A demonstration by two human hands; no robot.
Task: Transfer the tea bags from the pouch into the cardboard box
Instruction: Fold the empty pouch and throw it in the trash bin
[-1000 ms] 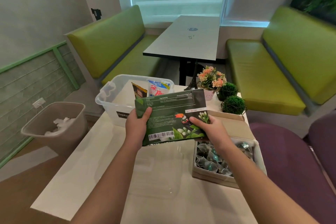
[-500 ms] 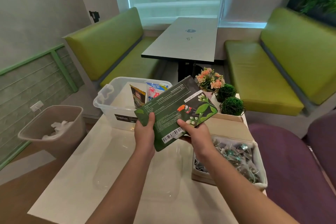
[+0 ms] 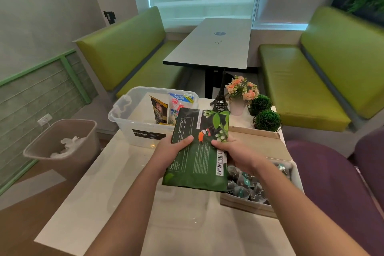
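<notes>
I hold a dark green tea pouch (image 3: 199, 158) with flower artwork and a barcode above the white table, its long side running away from me. My left hand (image 3: 170, 151) grips its left edge and my right hand (image 3: 234, 153) grips its right edge. Just to the right sits an open cardboard box (image 3: 245, 206) filled with several pyramid tea bags (image 3: 247, 185); the pouch's lower right corner overlaps the box's left side. The box's flap (image 3: 259, 143) lies open behind my right hand.
A clear plastic tub (image 3: 133, 118) holding two snack packets stands behind the pouch. A small Eiffel tower model (image 3: 221, 100), a flower pot (image 3: 239, 97) and two green ball plants (image 3: 268, 119) sit at the table's far right. A bin (image 3: 62, 147) stands on the floor left.
The pouch has turned from lying crosswise to lengthwise, its flowered end now pointing away from me. Both hands shifted their hold along its edges.
</notes>
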